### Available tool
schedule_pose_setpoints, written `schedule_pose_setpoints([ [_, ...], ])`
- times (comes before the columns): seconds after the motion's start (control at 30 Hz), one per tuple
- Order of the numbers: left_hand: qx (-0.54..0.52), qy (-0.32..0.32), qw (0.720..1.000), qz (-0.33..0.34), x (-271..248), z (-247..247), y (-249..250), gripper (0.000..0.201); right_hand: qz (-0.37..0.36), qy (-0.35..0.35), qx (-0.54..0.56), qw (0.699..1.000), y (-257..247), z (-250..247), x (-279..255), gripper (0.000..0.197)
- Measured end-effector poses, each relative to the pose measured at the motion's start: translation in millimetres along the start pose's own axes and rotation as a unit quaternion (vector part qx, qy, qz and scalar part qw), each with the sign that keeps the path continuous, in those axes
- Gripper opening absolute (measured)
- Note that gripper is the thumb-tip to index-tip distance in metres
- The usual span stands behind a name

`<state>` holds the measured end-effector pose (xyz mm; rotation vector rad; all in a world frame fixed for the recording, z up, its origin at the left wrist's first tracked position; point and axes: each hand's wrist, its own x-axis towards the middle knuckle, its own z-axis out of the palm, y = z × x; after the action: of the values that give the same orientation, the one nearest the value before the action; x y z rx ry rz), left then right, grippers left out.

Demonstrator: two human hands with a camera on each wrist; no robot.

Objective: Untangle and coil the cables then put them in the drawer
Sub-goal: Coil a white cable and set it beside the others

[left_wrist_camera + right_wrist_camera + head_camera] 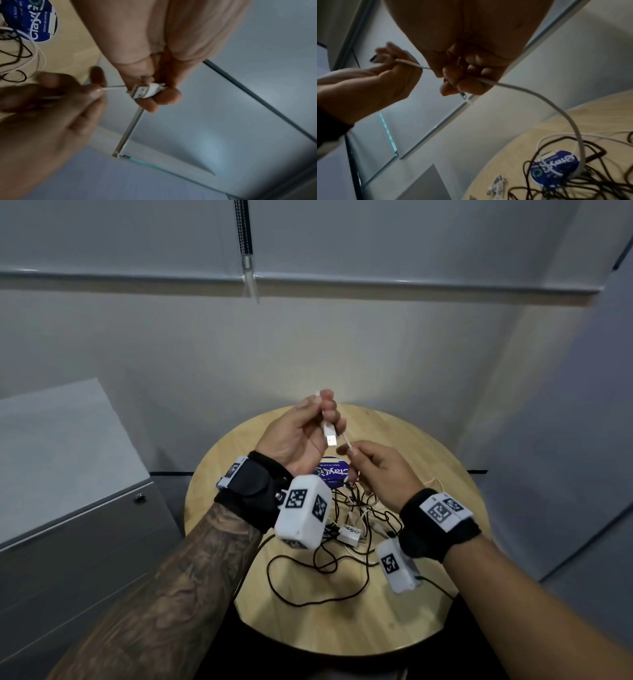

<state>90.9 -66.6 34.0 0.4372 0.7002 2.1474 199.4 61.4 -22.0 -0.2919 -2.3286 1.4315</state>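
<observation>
Hands are working above the round wooden counter (394,628). The left hand (301,433) is gripping a white cable (556,108) near its end, fingers curled round it, the USB plug (145,92) poking out below them. The right hand (376,470) is pinching the same cable just beside the plug, and from there it is arching down to the counter. A tangle of black and white cables (346,535) is lying on the counter under both wrists, partly over a blue packet (554,169). A grey drawer cabinet (75,508) is standing to the left.
</observation>
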Motion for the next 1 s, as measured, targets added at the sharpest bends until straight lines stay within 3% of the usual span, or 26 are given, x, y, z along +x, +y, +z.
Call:
schedule_pose_setpoints([
  [0.13,0.006,0.089,0.992,0.094,15,-20,6,0.018,-0.002,-0.052,-0.083,0.995,9,8,-14,0.023],
  [0.3,0.162,0.123,0.968,0.143,20,-39,-8,0.016,-0.087,-0.069,-0.135,0.985,-3,5,-18,0.02],
  [0.43,0.368,0.066,0.916,0.145,10,-36,-26,0.017,-0.124,0.034,-0.179,0.975,-27,-11,-8,0.018],
  [0.53,0.453,0.009,0.888,0.083,2,-28,-30,0.021,-0.133,0.087,-0.205,0.966,-37,-28,3,0.01],
  [0.7,0.421,-0.017,0.905,-0.055,-5,-8,-20,0.025,-0.125,0.118,-0.153,0.973,-33,-37,17,0.007],
  [0.8,0.277,-0.047,0.953,-0.113,-9,-1,-10,0.024,-0.095,0.123,-0.074,0.985,-26,-34,19,0.014],
  [0.9,0.107,-0.065,0.983,-0.132,-10,-1,-3,0.023,-0.041,0.066,0.026,0.997,-19,-19,12,0.021],
  [1.0,0.01,-0.038,0.995,-0.087,-8,-5,-6,0.018,0.014,-0.021,0.098,0.995,-15,0,0,0.021],
])
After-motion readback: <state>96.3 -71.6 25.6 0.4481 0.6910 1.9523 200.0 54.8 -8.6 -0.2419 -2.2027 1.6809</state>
